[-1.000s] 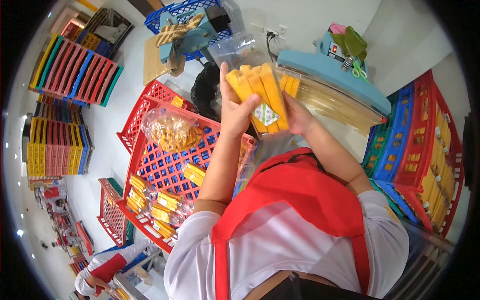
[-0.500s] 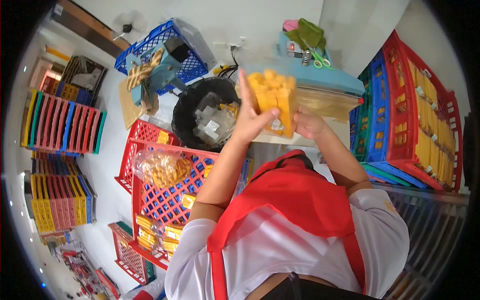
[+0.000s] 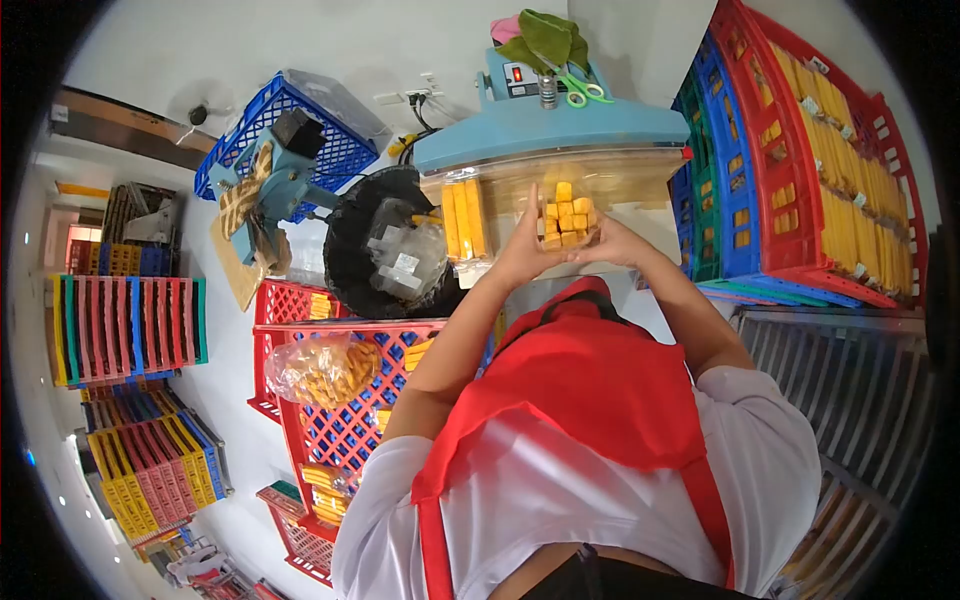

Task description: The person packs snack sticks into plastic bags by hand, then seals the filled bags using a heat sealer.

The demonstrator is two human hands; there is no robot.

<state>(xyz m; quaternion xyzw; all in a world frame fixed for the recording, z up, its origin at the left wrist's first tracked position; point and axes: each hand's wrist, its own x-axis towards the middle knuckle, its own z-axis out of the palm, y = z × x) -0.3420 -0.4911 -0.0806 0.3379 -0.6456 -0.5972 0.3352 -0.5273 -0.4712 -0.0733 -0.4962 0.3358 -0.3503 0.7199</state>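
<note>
Between my two hands is a clear plastic bag of yellow sticks [image 3: 567, 218], its square stick ends turned up towards me. My left hand [image 3: 528, 250] wraps its left side, and my right hand [image 3: 612, 245] wraps the right side; their fingertips nearly meet along its near edge. A second bag of yellow sticks [image 3: 464, 218] lies on the work surface just left of my left hand. Directly beyond the held bag stands a light-blue bag sealer [image 3: 550, 130]. Part of each hand's fingers is hidden behind the bag.
Green-handled scissors [image 3: 584, 92] and a green cloth [image 3: 548, 40] lie on the sealer. At left are a black bin [image 3: 345, 235] with plastic wrappers, a blue machine [image 3: 285, 175] and a red crate [image 3: 345, 425] with bagged sticks. Stacked crates [image 3: 790, 160] hold packs at right.
The bag has come down from in front of the sealer to the work surface and tipped so its stick ends face me. Both hands stayed on it. The second bag now shows at left.
</note>
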